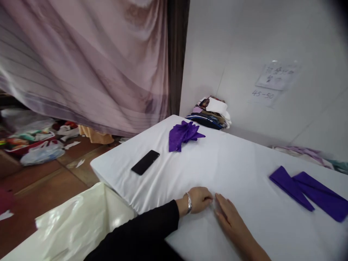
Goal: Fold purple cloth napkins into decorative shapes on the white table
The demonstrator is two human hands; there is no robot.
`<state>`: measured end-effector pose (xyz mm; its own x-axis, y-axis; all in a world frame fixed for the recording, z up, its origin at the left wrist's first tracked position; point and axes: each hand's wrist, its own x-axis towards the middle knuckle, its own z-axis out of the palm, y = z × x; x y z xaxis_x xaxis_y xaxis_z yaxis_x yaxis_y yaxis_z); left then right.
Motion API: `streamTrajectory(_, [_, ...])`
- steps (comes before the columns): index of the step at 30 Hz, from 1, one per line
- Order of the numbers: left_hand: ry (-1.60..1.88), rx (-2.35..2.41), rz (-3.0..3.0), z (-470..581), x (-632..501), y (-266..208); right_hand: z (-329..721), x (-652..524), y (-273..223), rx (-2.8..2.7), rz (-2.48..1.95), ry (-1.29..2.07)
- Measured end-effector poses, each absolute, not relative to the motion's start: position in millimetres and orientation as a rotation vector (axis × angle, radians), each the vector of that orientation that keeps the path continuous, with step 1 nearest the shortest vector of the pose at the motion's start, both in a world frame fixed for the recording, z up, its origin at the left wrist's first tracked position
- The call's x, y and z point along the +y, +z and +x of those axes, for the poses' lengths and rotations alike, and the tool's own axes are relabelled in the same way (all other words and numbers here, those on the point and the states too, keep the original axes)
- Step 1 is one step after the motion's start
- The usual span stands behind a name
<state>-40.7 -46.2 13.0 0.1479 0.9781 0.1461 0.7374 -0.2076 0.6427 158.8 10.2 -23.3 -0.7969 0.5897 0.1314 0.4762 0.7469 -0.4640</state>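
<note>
"Centrally, how were the hands placed?"

"The left hand (200, 200), with a patterned silver bracelet (189, 203) at its wrist, curled its fingers above a white fabric-topped bench (233, 159); whether they pinched anything could not be told. The right hand (229, 214) lay just beside it, fingers extended and released."

"And the purple material?"

"A pointed, bunched piece of deep-purple fabric (182, 137) lay near the far corner, beyond a flat, black rectangular phone (146, 162). Two flat, folded purple fabric strips (324, 197) lay to the right, apart from both hands."

"How far had matters advanced?"

"Apparently, the strips were folded, whereas the bunch remained loosely gathered. Creases persisted in the bench's covering near the phone. Neither hand touched any purple piece; how much was left could not be judged."
</note>
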Motion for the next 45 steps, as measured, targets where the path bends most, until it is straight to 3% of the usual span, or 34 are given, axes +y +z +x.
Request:
streamTrajectory(10, [0.735, 2.489, 1.57, -178.6, -44.2, 36.9, 158.6, 1.2, -46.5, -2.725, -0.738, 0.198])
streamTrajectory(21, [0.706, 2.848, 1.183, -217.3, 57.9, 35.7, 159.2, 14.1, -62.6, -2.647, -0.542, -0.009])
streamTrajectory(27, [0.796, 2.877, 1.143, -248.0, 57.1, 88.7, 157.3, 13.9, -61.8, -2.603, -0.575, 0.154])
streamTrajectory(32, [0.967, 2.674, 1.766, -200.5, 31.6, 133.5, 157.6, 7.4, -56.0, -2.453, -0.782, 0.574])
streamTrajectory(36, [0.716, 1.867, 2.429, -110.5, -21.7, 82.5, 159.8, -2.9, -29.6, -1.942, -1.061, 1.053])
streamTrajectory(38, [0.589, 1.599, 2.467, -75.9, -54.1, 46.1, 160.4, -4.8, -16.3, -1.587, -1.127, 1.191])
streamTrajectory(41, [0.633, 1.56, 2.373, -54.3, -87.3, 9.8, 161.8, -5.7, -6.8, -1.323, -1.127, 1.284])
streamTrajectory(45, [0.828, 1.645, 2.239, -57.0, -94.0, 3.1, 161.6, -11.9, -9.3, -1.349, -1.143, 1.239])
